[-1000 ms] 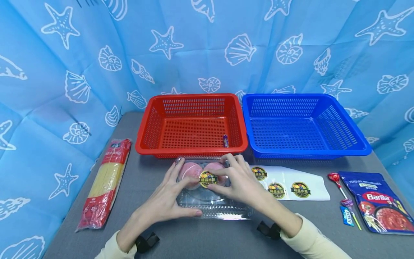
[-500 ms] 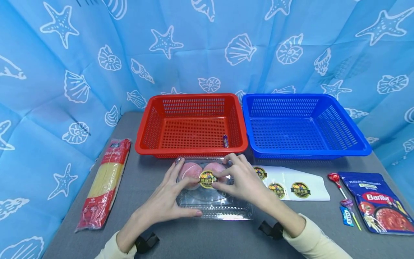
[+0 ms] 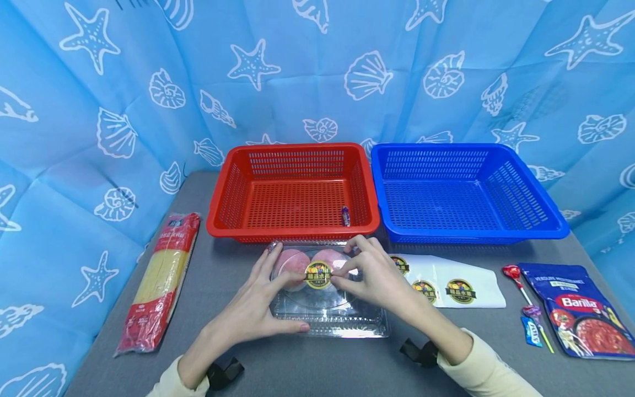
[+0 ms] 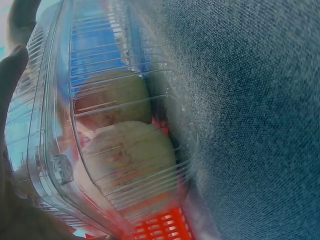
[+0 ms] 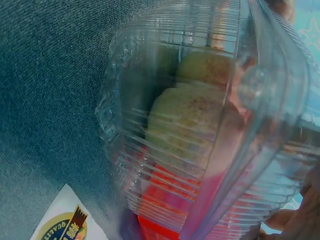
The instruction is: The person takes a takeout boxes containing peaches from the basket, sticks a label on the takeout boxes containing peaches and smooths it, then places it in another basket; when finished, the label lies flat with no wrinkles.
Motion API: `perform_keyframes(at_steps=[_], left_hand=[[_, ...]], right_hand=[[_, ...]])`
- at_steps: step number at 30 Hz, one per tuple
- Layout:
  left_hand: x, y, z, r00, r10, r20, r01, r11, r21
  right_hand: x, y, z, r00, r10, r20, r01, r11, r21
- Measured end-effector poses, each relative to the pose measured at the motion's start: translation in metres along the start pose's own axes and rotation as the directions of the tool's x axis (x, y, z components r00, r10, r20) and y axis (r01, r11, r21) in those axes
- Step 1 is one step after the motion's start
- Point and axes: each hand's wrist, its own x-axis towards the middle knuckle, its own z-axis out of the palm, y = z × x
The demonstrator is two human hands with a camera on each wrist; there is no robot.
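In the head view a clear plastic clamshell box (image 3: 327,326) lies on the table. Two pinkish round fruits (image 3: 324,259) show through its lid. A round black-and-gold fruit sticker (image 3: 318,275) is at the middle of the lid. My left hand (image 3: 253,300) spreads over the box's left side, index fingertip on the sticker's left edge, thumb stretched by the front rim. At the sticker's right edge my right hand (image 3: 374,273) pinches it with thumb and index finger. Both wrist views show the fruits through the ribbed box wall (image 4: 125,150).
Behind the box stand a red basket (image 3: 292,229) with a small wrapped candy (image 3: 346,216) and a blue basket (image 3: 471,234). Left lies a noodle pack (image 3: 161,281). Right are a sticker sheet (image 3: 478,275), lollipops (image 3: 512,272), a blue candy (image 3: 532,331) and a Barilla pouch (image 3: 577,311).
My right hand has drawn slightly to the right, and its thumb and index fingertips have come closer together at the sticker's right edge. The left hand and the box stay in place.
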Motion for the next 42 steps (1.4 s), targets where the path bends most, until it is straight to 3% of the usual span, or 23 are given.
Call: perform_keyframes(at_steps=[15, 24, 30, 33, 37, 42], left_hand=[[-0.001, -0.002, 0.006, 0.998, 0.026, -0.063, -0.026, 1.0, -0.004], [-0.007, -0.001, 0.01, 0.991, 0.008, -0.13, -0.018, 0.997, -0.08], [-0.013, -0.007, 0.011, 0.982, 0.008, -0.187, -0.036, 0.988, -0.149], [-0.016, -0.014, 0.011, 0.983, -0.013, -0.184, -0.026, 0.977, -0.211], [-0.019, -0.022, 0.01, 0.989, -0.072, -0.127, 0.034, 0.958, -0.284], [-0.02, -0.029, 0.012, 0.993, -0.075, -0.087, 0.044, 0.949, -0.313]], right_hand=[[-0.003, 0.004, 0.001, 0.997, -0.062, -0.04, 0.062, 0.998, -0.004], [-0.008, 0.019, -0.011, 0.991, -0.105, -0.085, 0.106, 0.994, 0.011], [-0.02, 0.049, -0.045, 0.987, -0.043, -0.152, 0.044, 0.999, -0.001], [-0.027, 0.07, -0.067, 0.98, -0.009, -0.201, 0.005, 1.0, -0.022], [-0.039, 0.106, -0.094, 0.96, 0.034, -0.278, -0.05, 0.998, -0.05], [-0.056, 0.156, -0.13, 0.933, 0.175, -0.313, -0.201, 0.978, -0.052]])
